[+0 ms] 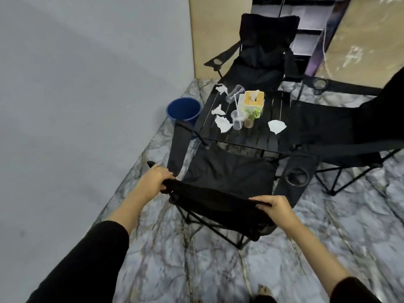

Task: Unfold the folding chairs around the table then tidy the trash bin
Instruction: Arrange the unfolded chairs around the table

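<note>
A black folding chair (227, 173) stands spread open in front of me, facing the low black table (269, 136). My left hand (156, 177) grips the left top corner of its backrest. My right hand (274, 206) grips the right top corner. Two more black folding chairs stand open, one beyond the table (260, 57) and one to its right (341, 125). A blue trash bin (183, 110) sits on the floor left of the table. On the table lie crumpled white tissues (223, 124), (276, 126) and clear plastic cups (237, 120).
A yellow tissue box (253, 99) and a small potted plant (251, 115) stand mid-table. A grey wall runs along the left, a wooden panel and shelving stand behind. The floor is marble-patterned. My bare foot (263, 290) shows at the bottom.
</note>
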